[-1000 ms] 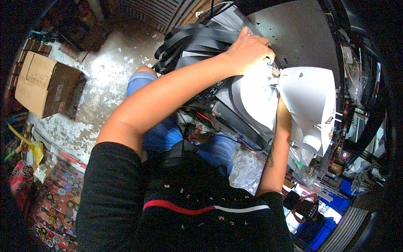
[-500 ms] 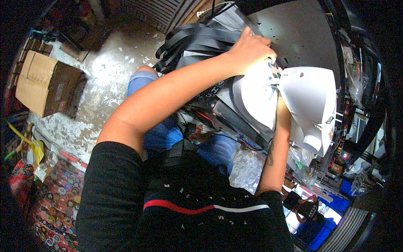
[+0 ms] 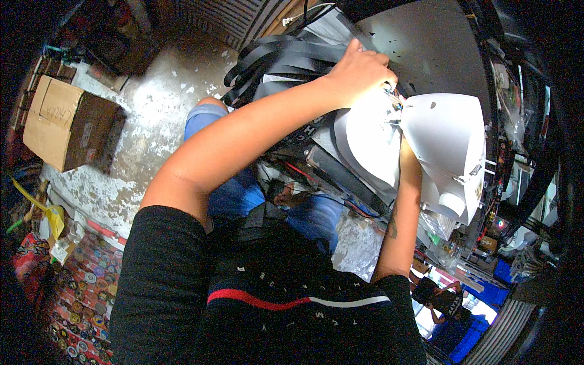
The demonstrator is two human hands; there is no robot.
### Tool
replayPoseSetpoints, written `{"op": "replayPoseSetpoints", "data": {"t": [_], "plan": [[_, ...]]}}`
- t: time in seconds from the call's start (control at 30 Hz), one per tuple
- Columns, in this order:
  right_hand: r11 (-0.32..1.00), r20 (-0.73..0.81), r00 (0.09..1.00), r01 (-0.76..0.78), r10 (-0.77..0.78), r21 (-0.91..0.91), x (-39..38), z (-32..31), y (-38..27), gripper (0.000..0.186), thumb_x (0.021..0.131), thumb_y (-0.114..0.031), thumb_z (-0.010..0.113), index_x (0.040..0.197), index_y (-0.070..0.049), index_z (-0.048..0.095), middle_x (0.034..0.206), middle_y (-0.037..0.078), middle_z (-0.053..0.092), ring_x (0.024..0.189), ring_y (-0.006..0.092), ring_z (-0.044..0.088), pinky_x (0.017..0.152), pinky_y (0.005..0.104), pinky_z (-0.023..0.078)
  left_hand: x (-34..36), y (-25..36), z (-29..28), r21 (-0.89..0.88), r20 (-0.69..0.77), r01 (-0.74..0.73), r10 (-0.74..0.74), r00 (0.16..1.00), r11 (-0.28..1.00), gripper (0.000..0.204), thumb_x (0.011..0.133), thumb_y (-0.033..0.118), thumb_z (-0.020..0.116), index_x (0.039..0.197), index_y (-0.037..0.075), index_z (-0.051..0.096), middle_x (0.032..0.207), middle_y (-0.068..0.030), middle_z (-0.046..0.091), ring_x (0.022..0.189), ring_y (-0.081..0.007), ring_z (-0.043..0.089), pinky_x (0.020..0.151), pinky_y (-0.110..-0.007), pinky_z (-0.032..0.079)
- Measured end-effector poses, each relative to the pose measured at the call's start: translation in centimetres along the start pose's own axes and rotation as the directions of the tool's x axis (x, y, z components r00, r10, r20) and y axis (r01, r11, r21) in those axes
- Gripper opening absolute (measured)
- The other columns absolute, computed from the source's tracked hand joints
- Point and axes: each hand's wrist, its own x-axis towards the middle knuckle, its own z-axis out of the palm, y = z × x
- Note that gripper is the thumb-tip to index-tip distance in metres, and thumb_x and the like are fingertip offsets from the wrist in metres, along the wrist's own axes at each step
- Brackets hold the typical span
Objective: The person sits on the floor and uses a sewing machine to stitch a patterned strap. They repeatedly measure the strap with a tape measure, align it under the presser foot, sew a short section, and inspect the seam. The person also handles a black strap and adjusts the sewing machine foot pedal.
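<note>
Two curved white plastic shells are in front of me, to the right: the right shell [image 3: 447, 134] has pegs and a round socket, and the left shell [image 3: 368, 143] is washed out by bright light. Thin wires [image 3: 396, 100] gather between their upper ends. My left hand [image 3: 364, 72] reaches over from the left, fingers curled and closed at these wires; what the fingertips pinch is too small to make out. My right hand [image 3: 407, 143] passes up between the shells, and its fingers are hidden behind them.
Black straps [image 3: 286, 55] lie bundled beyond my left forearm. A grey panel [image 3: 432, 42] stands behind the shells. On the worn floor at left is a cardboard box [image 3: 61, 125]. A person [image 3: 447, 298] is at the lower right, near blue surfaces.
The shells and my left hand have shifted very slightly to the left in the picture. Both hands keep their places at the shells and wires.
</note>
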Motion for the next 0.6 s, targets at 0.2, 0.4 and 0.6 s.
{"op": "replayPoseSetpoints", "data": {"t": [0.2, 0.4, 0.6], "plan": [[1.0, -0.015, 1.0, -0.012, 0.012, -0.015, -0.4, 0.2, 1.2, 0.031, 0.092, -0.023, 0.05, 0.11, 0.001, 0.057, 0.112, 0.02, 0.059, 0.107, 0.0319, 0.052, 0.093, 0.0404, 0.037, -0.1, 0.0, -0.2, -0.05, 0.008, 0.023, -0.023, 1.0, 0.998, 0.017, 0.081, 0.025, 0.056, 0.093, 0.026, 0.067, 0.083, -0.0016, 0.055, 0.087, -0.0203, 0.058, 0.075, -0.042, 0.03], [0.976, -0.034, 0.985, -0.172, 0.169, -0.134, -4.2, -1.6, -1.5, 0.031, 0.092, -0.023, 0.051, 0.11, 0.001, 0.057, 0.111, 0.019, 0.059, 0.106, 0.0317, 0.053, 0.093, 0.0403, 0.037, -0.2, -0.7, -0.1, -0.128, 0.057, 0.132, -0.125, 0.99, 0.983, 0.017, 0.083, 0.03, 0.054, 0.092, 0.026, 0.068, 0.083, -0.004, 0.056, 0.083, -0.0234, 0.056, 0.073, -0.043, 0.031], [0.898, 0.217, 0.938, -0.326, 0.269, 0.297, -10.6, -11.2, -8.8, 0.033, 0.092, -0.02, 0.052, 0.113, 0.006, 0.055, 0.106, 0.016, 0.061, 0.097, 0.0234, 0.057, 0.089, 0.0338, 0.041, 0.3, -1.6, -3.6, -0.179, 0.294, 0.076, -0.02, 0.956, 0.981, 0.033, 0.083, 0.042, 0.057, 0.109, 0.023, 0.064, 0.092, -0.0108, 0.057, 0.095, -0.0295, 0.055, 0.085, -0.054, 0.032]]}}
